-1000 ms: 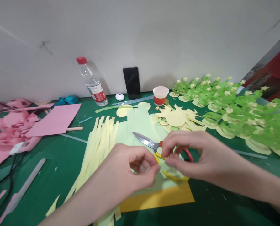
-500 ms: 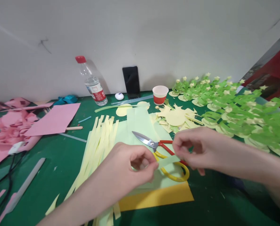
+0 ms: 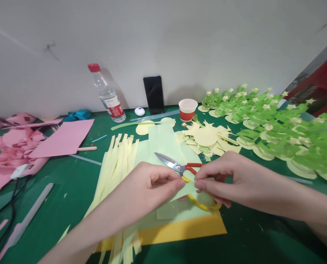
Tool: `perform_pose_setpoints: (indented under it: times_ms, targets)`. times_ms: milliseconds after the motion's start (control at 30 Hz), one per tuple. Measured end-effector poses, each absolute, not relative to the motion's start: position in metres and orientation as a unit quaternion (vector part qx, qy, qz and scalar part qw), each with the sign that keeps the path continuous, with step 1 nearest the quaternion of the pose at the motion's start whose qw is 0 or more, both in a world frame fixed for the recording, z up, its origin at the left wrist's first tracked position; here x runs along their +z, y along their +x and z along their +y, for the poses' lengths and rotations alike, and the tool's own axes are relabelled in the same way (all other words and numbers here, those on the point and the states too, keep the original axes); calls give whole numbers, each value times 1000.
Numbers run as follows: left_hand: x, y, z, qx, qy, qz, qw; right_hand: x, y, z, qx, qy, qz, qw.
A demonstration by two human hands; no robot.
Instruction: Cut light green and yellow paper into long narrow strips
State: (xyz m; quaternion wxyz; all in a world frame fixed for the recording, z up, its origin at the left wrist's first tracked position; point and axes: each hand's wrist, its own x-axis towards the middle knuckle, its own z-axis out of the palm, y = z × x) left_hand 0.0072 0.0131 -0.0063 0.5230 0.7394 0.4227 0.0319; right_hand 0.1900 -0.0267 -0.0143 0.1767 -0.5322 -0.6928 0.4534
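Observation:
My left hand (image 3: 149,190) and my right hand (image 3: 223,178) meet over the middle of the green table (image 3: 56,190). Both pinch a small pale green paper piece (image 3: 189,187) between thumb and fingers. Just beneath and behind them lie scissors (image 3: 177,168) with a silver blade and red and yellow handles, resting on pale green sheets (image 3: 163,145). A yellow sheet (image 3: 185,229) lies under those, near my wrists. Pale yellow paper strips (image 3: 118,163) fan out to the left of my left hand.
Pink paper pieces (image 3: 61,139) cover the left side. A water bottle (image 3: 108,95), a black phone (image 3: 153,94), a white oval object (image 3: 139,111) and a red and white cup (image 3: 188,109) stand by the wall. Green paper trees (image 3: 275,124) fill the right; yellow cutouts (image 3: 207,137) lie mid-table.
My right hand drew away to the right half a second ago, then came back to the left hand. Both hands now pinch the pale green piece together.

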Motion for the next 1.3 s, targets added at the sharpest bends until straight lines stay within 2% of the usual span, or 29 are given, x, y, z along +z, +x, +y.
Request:
perform_pose_setpoints:
  times_ms: [233,433,633,867,1033,1100,1300]
  targets:
    - [-12,14,14,13,655,424,625,-12,193,-25,463,-521,-699,162]
    - [-12,12,16,22,590,403,699,-5,208,-24,530,-494,-673,151]
    - [-2,10,20,52,579,439,685,9,234,-18,518,-500,-681,137]
    - [-4,4,26,85,601,448,656,17,263,-13,411,-486,-761,125]
    - [-4,7,24,30,630,486,606,9,261,-17,220,-555,-789,146]
    - [-5,10,22,9,636,491,595,4,249,-22,183,-556,-794,164]
    - [-11,16,17,-24,655,448,608,-11,199,-34,293,-526,-794,84]
